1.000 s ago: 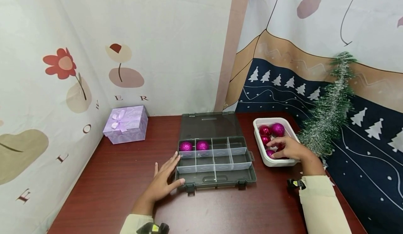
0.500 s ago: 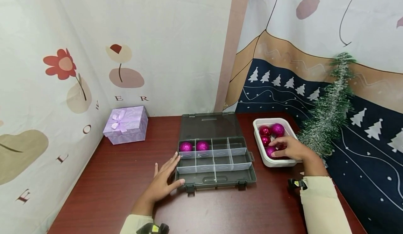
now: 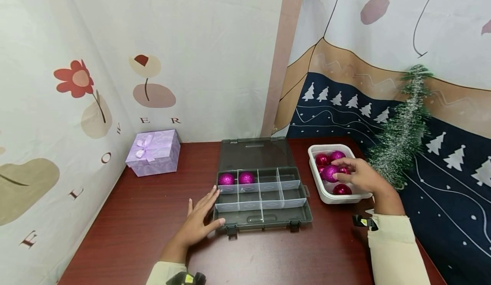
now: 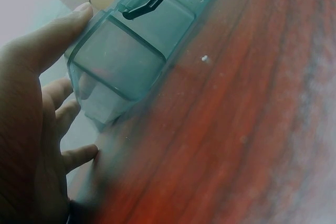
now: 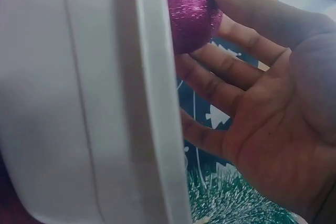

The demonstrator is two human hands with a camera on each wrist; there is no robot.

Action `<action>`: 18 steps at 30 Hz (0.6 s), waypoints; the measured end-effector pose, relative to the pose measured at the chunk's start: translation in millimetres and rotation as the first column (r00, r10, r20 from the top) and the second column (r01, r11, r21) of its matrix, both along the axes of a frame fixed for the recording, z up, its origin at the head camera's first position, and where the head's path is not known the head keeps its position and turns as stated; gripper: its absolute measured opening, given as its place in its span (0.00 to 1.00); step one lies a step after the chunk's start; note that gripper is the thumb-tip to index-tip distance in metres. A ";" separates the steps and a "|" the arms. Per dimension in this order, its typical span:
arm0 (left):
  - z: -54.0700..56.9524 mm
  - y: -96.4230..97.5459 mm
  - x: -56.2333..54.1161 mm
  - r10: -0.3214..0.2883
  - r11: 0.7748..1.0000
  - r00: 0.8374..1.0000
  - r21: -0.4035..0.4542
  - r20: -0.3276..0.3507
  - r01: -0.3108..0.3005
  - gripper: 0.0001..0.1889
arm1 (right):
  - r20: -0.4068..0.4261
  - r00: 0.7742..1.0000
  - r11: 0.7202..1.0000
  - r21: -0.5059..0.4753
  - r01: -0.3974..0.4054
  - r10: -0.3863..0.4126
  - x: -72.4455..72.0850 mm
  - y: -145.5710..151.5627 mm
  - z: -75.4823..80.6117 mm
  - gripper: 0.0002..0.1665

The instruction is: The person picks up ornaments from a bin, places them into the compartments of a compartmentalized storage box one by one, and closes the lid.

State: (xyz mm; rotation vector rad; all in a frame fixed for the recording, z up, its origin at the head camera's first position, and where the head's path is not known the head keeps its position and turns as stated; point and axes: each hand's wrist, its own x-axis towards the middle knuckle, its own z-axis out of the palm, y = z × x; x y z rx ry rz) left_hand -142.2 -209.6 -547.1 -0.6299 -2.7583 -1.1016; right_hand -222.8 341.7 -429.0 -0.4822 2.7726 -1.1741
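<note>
My right hand point(image 3: 360, 175) pinches a magenta glitter bauble point(image 3: 330, 174) between thumb and fingers, over the white tub point(image 3: 317, 187). In the right wrist view the same glitter bauble point(image 5: 191, 11) shows above the tub's rim. Red shiny baubles point(image 3: 342, 189) and another magenta one point(image 3: 337, 155) lie in the tub. My left hand point(image 3: 197, 224) rests with extended fingers against the left side of the grey divided organizer box point(image 3: 284, 214), its lid laid back. Two magenta glitter baubles point(image 3: 246, 177) sit in the two leftmost compartments of its back row.
A lilac gift box point(image 3: 153, 153) stands at the back left of the brown table point(image 3: 142, 217). Just right of the tub is a small frosted tinsel tree point(image 3: 399, 140). Printed cloth walls point(image 3: 215, 63) enclose the table's back and sides.
The right hand has raised the magenta glitter bauble from the front of the tub, uncovering a red one near the front rim. The left hand and organizer box have stayed put.
</note>
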 end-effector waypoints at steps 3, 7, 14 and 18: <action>0.4 0.0 0.0 0.001 1.000 1.000 0.000 0.003 -0.001 0.48 | -0.033 0.999 1.000 -0.012 0.017 -0.017 -1.5 -1.6 0.8 0.27; 1.1 0.5 0.5 0.001 1.000 1.000 0.000 0.006 -0.001 0.48 | -0.097 0.994 0.999 -0.039 0.037 -0.041 -0.2 -6.4 1.3 0.29; 1.0 0.3 0.4 0.001 1.000 1.000 -0.001 0.010 -0.001 0.48 | -0.241 0.970 0.992 -0.118 -0.048 0.018 -3.3 -22.8 -5.7 0.28; 0.6 0.2 0.2 0.004 1.000 1.000 -0.009 0.014 -0.004 0.48 | -0.319 0.947 0.986 -0.143 -0.089 0.039 -9.5 -32.9 -11.0 0.26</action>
